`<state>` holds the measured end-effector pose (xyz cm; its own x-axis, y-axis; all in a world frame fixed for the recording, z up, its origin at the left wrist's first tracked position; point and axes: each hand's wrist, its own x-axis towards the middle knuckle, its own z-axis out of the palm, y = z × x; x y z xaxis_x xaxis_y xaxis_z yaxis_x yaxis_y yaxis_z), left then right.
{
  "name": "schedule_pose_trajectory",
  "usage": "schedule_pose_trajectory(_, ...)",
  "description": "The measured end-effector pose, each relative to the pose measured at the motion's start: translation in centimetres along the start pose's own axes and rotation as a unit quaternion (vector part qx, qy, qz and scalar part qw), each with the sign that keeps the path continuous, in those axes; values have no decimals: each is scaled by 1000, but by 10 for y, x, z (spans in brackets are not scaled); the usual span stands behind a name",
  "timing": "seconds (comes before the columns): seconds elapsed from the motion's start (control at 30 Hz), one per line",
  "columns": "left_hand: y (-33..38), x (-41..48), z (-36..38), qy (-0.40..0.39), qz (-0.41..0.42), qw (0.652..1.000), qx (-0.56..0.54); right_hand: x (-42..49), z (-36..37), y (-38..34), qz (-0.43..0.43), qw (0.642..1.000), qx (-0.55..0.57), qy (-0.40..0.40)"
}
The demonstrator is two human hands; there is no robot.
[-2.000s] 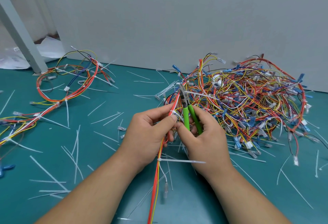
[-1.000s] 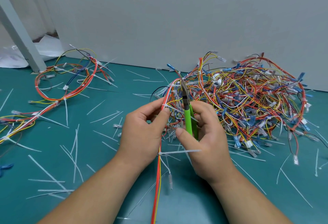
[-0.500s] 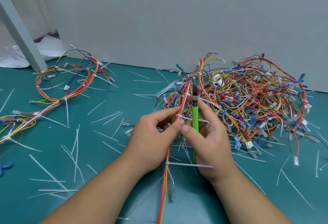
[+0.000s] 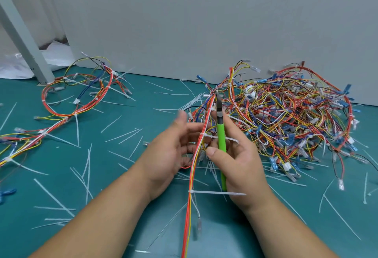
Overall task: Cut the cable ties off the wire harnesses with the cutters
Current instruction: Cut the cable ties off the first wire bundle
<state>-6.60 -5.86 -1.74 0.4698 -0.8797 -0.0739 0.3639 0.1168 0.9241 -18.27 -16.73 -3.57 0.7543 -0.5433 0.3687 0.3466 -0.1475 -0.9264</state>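
Harness pile (image 4: 286,118) lay right-rear on table (image 4: 143,114), against wall (image 4: 204,22). Separate harness (image 4: 109,84) lay left-rear, beside post (image 4: 24,39). Cut ties (image 4: 53,197) lay scattered over table. Left hand (image 4: 169,155), right hand (image 4: 239,161) centre front, harness strand (image 4: 191,176) between them; cutters (image 4: 220,135) stood upright in right hand.

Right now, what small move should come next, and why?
Probably the left hand should pinch the harness beside the upper tie. Its fingers are spread and seem to grip nothing, the tie is uncut, and the right hand holds the cutters with the tip pointing up past the tie, so the bundle looks unsteadied.
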Motion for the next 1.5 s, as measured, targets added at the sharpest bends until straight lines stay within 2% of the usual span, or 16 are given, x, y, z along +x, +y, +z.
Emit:
schedule_pose_trajectory(0.07, -3, 0, 6, 45, 35, 996, 71, -1, 1, -1, 7, 1000, -2, -8)
schedule_pose_trajectory(0.2, -7, 1, 6, 111, 94, 983, 114, -1, 1, -6, 12, 1000, -5, -11)
schedule_pose_trajectory(0.3, -7, 2, 3, 144, 116, 976, 117, 0, 2, -11, -16, 1000, -8, 26)
schedule_pose_trajectory(0.4, -7, 3, 3, 159, 125, 975, 90, 0, 1, -17, -47, 995, 23, 83)
schedule_pose_trajectory(0.57, -6, 3, 6, 157, 138, 974, 92, -5, 0, -22, -66, 987, 70, 125)
schedule_pose_trajectory(0.67, -7, 3, 6, 167, 140, 970, 105, -5, 3, -23, -101, 976, 52, 184)
schedule_pose_trajectory(0.77, -7, 3, 5, 183, 141, 967, 106, -6, 1, -23, -120, 971, 23, 205)
schedule_pose_trajectory(0.9, -7, 3, 5, 182, 149, 967, 94, -8, 3, -23, -103, 982, -36, 155)
schedule_pose_trajectory(1.07, -6, 3, 7, 177, 154, 970, 65, -5, 6, -16, 4, 980, -189, 69)
schedule_pose_trajectory(1.3, -2, 2, 8, 177, 140, 974, -2, -2, 6, -9, 53, 968, -241, 54)
schedule_pose_trajectory(1.5, 0, 2, 8, 178, 134, 975, -17, -2, 6, -7, 33, 957, -283, 48)
